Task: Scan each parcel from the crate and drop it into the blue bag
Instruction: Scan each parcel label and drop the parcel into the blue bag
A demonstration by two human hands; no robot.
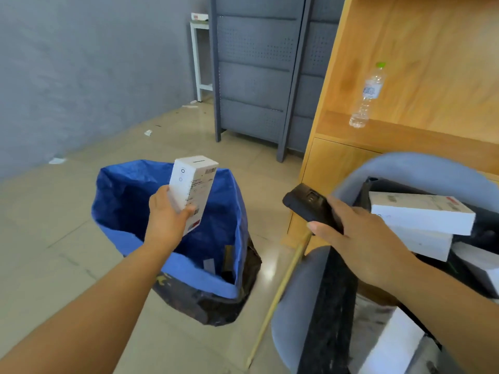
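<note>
Holding white parcel [193, 190] upright over open blue bag [121, 201], left hand [167, 214] grip tight round lower half. Right hand [359, 238] grip wrapped round black scanner [307, 203] beside crate [334, 292]. Likely drop step. Next: loosen left grip, let fall inside.

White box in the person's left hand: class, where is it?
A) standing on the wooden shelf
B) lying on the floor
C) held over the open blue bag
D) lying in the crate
C: the left hand grips the white box upright over the blue bag and its open mouth.
</note>
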